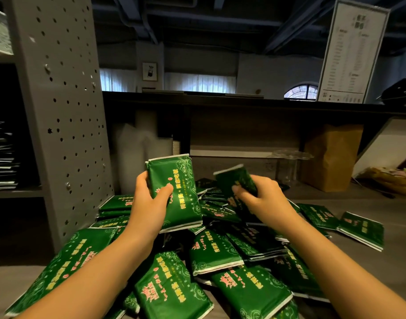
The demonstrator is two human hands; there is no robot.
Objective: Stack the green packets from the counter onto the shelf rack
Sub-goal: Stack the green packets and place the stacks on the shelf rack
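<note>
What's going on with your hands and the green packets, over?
Left hand grips a packet stack. Right hand grips one packet. Loose pile covers the counter.

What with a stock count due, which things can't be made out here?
Head view only:
- Packet in the right hand: motion-blurred, print unreadable.
- Bundle in the left hand: packet count hidden behind the front one.
- Pile on the counter: lower packets buried.
- Dark stack on the shelf rack: cut by the left edge.
- Upright sign: print too small.
</note>
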